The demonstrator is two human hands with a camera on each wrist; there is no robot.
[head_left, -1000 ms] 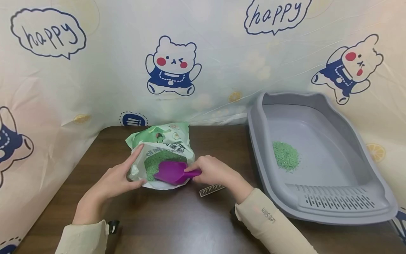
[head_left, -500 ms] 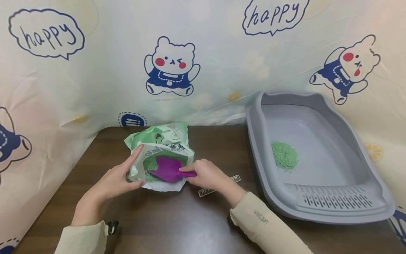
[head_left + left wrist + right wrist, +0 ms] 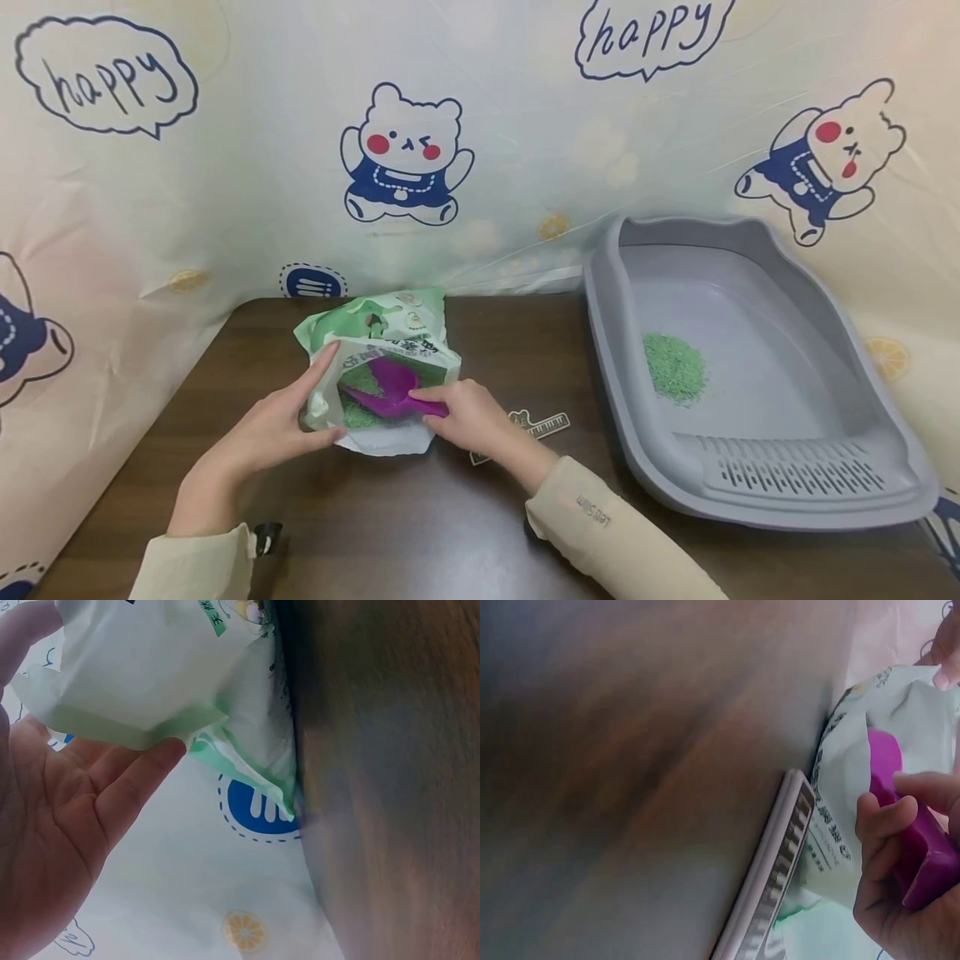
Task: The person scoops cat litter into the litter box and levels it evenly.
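An open bag of green cat litter (image 3: pixel 375 321) lies on the table, its mouth turned toward me. My left hand (image 3: pixel 270 429) holds the bag's left side, thumb on the near rim and forefinger along the edge; in the left wrist view other fingers (image 3: pixel 139 784) support it from outside. My right hand (image 3: pixel 472 417) grips the handle of a purple scoop (image 3: pixel 397 387), whose blade is inside the bag among green pellets (image 3: pixel 363 414). The right wrist view shows those fingers around the scoop handle (image 3: pixel 930 866); the bag hides part of the blade.
At the right stands a large grey litter box (image 3: pixel 611 350) with a slotted front ledge and a small heap of green litter (image 3: pixel 675 368). A strip with a piano-key pattern (image 3: pixel 551 425) lies partly beneath my right wrist. Patterned cloth hangs behind the table (image 3: pixel 405 517).
My right hand has moved left and slightly forward, taking the scoop deeper into the bag and turning its blade. More of the piano-key strip shows. My left hand has stayed in place.
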